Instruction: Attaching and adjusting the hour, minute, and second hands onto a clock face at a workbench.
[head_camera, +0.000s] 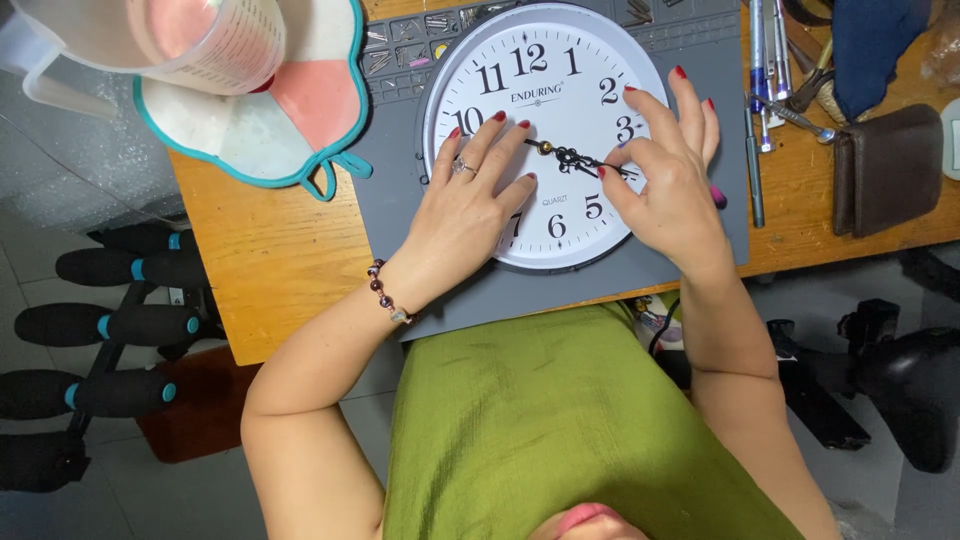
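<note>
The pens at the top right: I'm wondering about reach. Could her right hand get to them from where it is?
Probably yes. The right hand rests on the clock, and the pens lie just past the clock's rim on the same table. Nothing stands between them; only the grey mat lies flat there.
</note>
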